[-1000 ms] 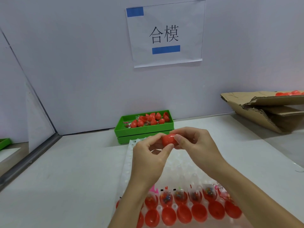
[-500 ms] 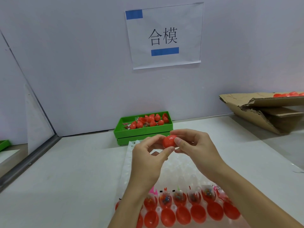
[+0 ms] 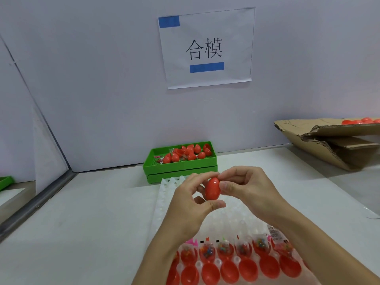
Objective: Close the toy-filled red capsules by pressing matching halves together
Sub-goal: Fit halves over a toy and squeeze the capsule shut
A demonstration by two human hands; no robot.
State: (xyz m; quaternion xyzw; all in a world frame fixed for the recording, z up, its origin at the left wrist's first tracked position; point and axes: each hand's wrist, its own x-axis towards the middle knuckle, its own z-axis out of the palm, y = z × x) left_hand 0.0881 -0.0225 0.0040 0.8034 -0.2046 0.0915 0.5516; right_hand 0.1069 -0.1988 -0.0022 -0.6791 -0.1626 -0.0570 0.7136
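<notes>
- Red capsule (image 3: 213, 189) is being held upright above the middle of the white tray (image 3: 164, 194), clear of its surface, looking like one egg shape whose seam cannot be made out.
- It is being pinched top and bottom by the left hand (image 3: 191, 204), thumb under the lower end and a finger over the tip.
- It is being grasped from the side by the right hand (image 3: 244, 188), whose fingertips (image 3: 225, 187) are touching the capsule's right flank.
- The step in hand is being judged as the final press of the two halves; it is best done with force kept along the capsule's long axis and the rims kept square, so that no toy bag is being trapped in the joint.
- Along the tray's near edge, a row of filled halves (image 3: 224, 248) is being counted as about seven, each with a small bag of beads; some are partly hidden by the forearms.
- In front of them, open empty halves (image 3: 229, 271) are being counted as roughly seven, the outermost cut by the frame.
- At the table's far edge, a green tray (image 3: 181, 164) is carrying about a dozen red pieces, too crowded to be counted exactly.
- At the right edge, a cardboard box (image 3: 337, 149) is showing a few more red pieces.
</notes>
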